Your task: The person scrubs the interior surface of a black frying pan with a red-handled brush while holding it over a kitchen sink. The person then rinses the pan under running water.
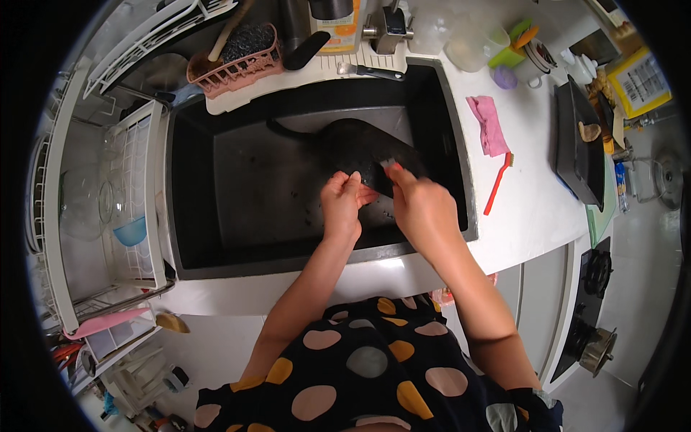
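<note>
A dark, rounded object with a thin, curved end (351,137) lies in the black sink (232,264); its exact kind cannot be told. At its near edge is my left hand (343,205), thumb and fingers pinched together on it. My right hand (426,210) grips a small red brush (393,166), its greyish head against the object's right part. Dark bits lie on the sink floor. On the white counter to the right are a red-handled brush with yellowish bristles (499,183) and a pink cloth (488,127).
Behind the sink are a pink basket with a scouring pad (237,75), a black-handled scraper (372,72) and a faucet (387,32). White dish racks (156,194) stand left. A black tray (580,146) leans at right, near a gas stove (583,302).
</note>
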Available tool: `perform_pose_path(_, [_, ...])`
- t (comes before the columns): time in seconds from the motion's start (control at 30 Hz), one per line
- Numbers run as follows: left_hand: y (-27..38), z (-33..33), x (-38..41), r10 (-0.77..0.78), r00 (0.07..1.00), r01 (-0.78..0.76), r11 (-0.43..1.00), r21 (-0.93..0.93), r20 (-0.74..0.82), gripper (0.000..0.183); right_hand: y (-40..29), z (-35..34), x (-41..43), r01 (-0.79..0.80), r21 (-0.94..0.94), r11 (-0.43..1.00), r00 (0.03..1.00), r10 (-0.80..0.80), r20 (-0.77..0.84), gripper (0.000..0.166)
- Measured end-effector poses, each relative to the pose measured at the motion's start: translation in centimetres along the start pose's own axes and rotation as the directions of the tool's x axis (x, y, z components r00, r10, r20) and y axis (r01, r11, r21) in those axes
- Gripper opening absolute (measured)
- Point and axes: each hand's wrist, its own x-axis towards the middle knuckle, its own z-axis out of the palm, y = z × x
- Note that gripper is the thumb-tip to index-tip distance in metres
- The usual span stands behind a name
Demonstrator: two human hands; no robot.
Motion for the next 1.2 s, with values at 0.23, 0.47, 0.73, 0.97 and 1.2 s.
perform_pose_path(0.23, [0.2,0.4,0.4,0.033,0.999,-0.031,0.998,-0.047,0.032,0.018,-0.4,-0.3,-0.3,-0.033,-0.023,0.999,0.999,0.033,0.009,0.026])
perform_pose_path(0.47, [0.1,0.2,0.2,-0.011,1.000,0.011,1.000,-0.017,-0.011,0.017,-0.4,-1.0,-2.1,-0.104,-0.037,0.994,0.991,0.107,0.079,0.027])
perform_pose_path(0.73, [0.3,0.3,0.4,0.013,0.999,-0.014,1.000,0.022,0.031,0.018,3.0,0.8,1.4,0.041,0.131,0.991,0.998,-0.033,-0.056,0.023])
perform_pose_path(0.97, [0.3,0.7,0.8,0.060,0.998,-0.061,0.998,0.035,0.033,0.019,4.1,-1.0,-5.6,-0.056,0.198,0.979,0.997,0.065,-0.039,0.018])
perform_pose_path(1.2, [0.1,0.9,1.0,0.063,0.998,-0.064,0.997,0.044,0.029,0.019,3.8,-0.2,-5.0,-0.011,0.144,0.990,0.992,0.029,-0.120,0.017])
